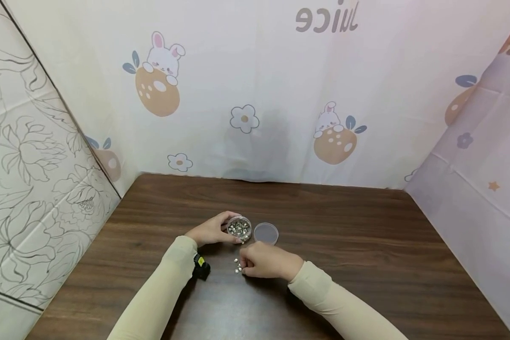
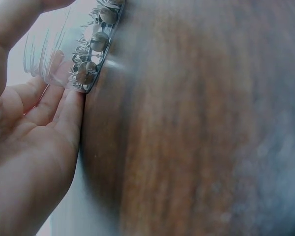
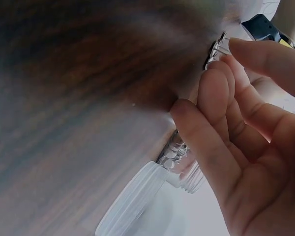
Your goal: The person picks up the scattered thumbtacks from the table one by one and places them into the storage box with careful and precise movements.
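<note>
My left hand grips a small clear round jar from its left side, thumb and fingers around the wall. Silver dome-headed thumbtacks lie inside, their thin points visible in the left wrist view. Nearer to me, several loose thumbtacks lie on the table. My right hand is beside them, palm to the left, fingers bent. In the right wrist view its thumb tip is right by the loose thumbtacks; whether one is between thumb and forefinger is hidden.
A clear round lid lies just right of the jar, behind my right hand. A black device with a yellow label is at my left wrist. The brown wooden table meets a printed curtain at the back.
</note>
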A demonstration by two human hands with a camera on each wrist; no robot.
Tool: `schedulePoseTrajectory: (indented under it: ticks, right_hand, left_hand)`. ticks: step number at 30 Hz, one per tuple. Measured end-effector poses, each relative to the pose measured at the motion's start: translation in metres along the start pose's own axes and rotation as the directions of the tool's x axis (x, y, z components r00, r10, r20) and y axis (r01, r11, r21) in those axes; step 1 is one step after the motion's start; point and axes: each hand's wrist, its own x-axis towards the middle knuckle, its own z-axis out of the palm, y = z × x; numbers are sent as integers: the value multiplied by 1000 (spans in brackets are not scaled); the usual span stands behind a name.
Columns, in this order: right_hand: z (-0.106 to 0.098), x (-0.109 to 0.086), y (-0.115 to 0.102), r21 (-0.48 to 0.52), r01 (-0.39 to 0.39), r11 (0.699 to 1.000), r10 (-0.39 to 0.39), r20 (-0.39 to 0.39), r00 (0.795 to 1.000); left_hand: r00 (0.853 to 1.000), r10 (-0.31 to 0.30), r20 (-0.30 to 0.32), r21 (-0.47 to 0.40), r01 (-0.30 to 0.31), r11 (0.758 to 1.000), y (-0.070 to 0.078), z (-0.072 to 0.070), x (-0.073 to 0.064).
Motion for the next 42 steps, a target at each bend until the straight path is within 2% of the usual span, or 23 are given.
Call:
schedulePoseTrajectory:
  ticks: [5,14,24,34,42]
  right_hand:
    - [2,1,0,-47,-1,999,1,-18,1000]
    - [2,2,-1,-101,37,994,-42,-54,998]
    - [2,1,0,-76,29,997,-33,-51,998]
    - [1,0,-1,-59,12,998,-15,-53,998]
    - [-1,1,3,17,15,1000,-14,-45,999]
  left_hand:
    - [1000,7,0,-11,-7,1000,7,2,-4]
    - [1000,6,4,2,-6,1000,0,0,0]
    - [1000,-11,3,6,11,1000,1,0,0]
    - [1000,2,-5,11,-2,1000,1,-1,0]
    - [1000,14,3,-13,-14,1000,0,0,-1]
